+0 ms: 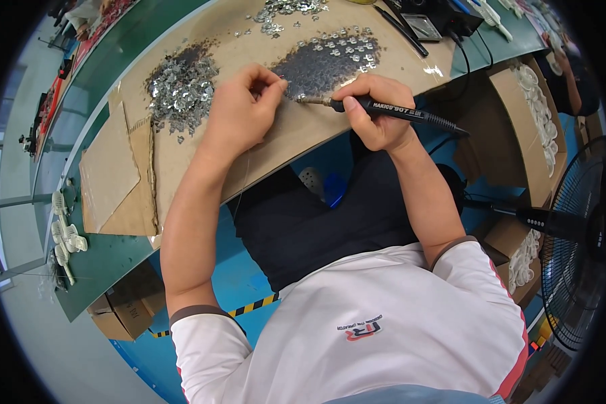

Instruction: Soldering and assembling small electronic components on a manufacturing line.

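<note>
My right hand (382,111) grips a black soldering iron (400,112) by its handle, its metal tip pointing left just above the brown work surface (303,141). My left hand (244,108) is closed in a pinch close to the iron's tip. A thin wire (247,165) hangs down from it toward the table's edge; the part between my fingertips is too small to make out. Beyond both hands spreads a dark patch of small flat parts (310,71), with rows of shiny metal clips (347,46) on its far side. Left of my left hand lies a heap of shiny metal pieces (178,91).
More metal pieces (276,17) lie at the far edge. Cardboard sheets (118,175) rest at the left, with white brush-like parts (64,232) beyond. A black soldering station (444,17) stands far right. A carton of white parts (528,128) and a black fan (576,236) are at my right.
</note>
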The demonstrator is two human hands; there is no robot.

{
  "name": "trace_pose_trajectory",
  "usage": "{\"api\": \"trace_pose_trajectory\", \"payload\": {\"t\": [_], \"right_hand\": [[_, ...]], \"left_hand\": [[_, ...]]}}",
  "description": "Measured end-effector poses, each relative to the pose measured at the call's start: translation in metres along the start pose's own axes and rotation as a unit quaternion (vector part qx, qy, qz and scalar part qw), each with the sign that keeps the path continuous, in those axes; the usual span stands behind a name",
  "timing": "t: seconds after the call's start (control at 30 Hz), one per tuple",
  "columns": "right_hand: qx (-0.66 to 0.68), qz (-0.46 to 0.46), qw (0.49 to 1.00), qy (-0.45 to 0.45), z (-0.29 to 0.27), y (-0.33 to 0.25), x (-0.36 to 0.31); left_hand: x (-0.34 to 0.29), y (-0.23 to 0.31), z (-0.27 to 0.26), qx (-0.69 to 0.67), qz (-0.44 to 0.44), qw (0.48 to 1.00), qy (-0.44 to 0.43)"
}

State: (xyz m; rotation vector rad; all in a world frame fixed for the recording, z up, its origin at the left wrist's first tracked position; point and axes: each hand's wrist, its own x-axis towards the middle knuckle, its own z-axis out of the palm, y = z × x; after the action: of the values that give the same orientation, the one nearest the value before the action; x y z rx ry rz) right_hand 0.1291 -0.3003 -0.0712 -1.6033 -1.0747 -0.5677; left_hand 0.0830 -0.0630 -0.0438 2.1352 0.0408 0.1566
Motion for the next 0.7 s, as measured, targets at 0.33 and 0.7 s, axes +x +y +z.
{"api": "trace_pose_trajectory", "payload": {"t": [0.33, 0.7], "right_hand": [[-0.005, 0.036, 0.999, -0.021, -0.003, -0.003, -0.003], [0.014, 0.059, 0.998, 0.004, -0.003, 0.0, -0.009]], "left_hand": [[0.008, -0.015, 0.001, 0.222, 0.19, 0.949, 0.119], [0.008, -0.014, 0.001, 0.285, 0.195, 0.937, 0.051]]}}
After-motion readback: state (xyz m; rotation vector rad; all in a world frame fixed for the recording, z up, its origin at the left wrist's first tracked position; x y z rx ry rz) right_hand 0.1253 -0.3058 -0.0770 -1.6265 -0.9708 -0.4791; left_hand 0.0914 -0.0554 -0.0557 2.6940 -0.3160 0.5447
